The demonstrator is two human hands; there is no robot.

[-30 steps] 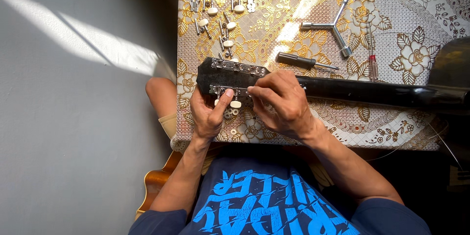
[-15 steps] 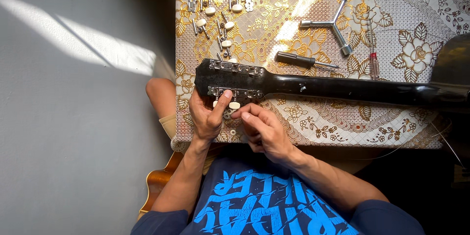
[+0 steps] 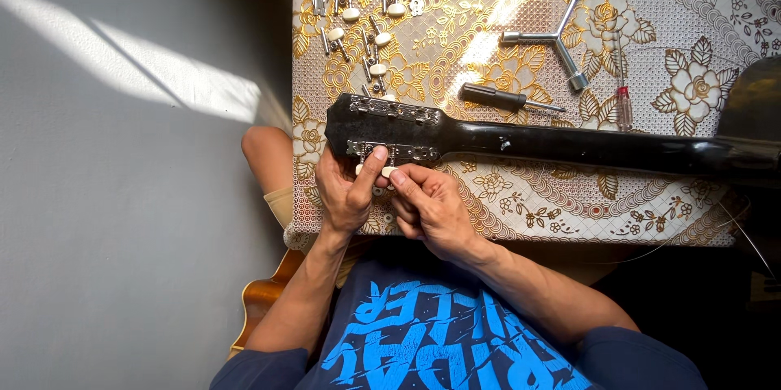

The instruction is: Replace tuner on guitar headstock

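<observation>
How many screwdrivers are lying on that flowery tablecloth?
2. A black-handled screwdriver lies just above the guitar neck, near the headstock. A slim red-handled screwdriver lies farther right, below the three-armed wrench. More tools at the top edge are too cut off to identify.

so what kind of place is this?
Probably a small instrument repair bench, maybe at home. A black guitar headstock lies on a gold floral tablecloth, both hands at its tuning pegs. Loose tuner sets, a screwdriver and a three-way wrench lie beside it.

both hands (image 3: 390, 199) on tuner pegs (image 3: 382, 170), guitar headstock (image 3: 382, 126)
</observation>
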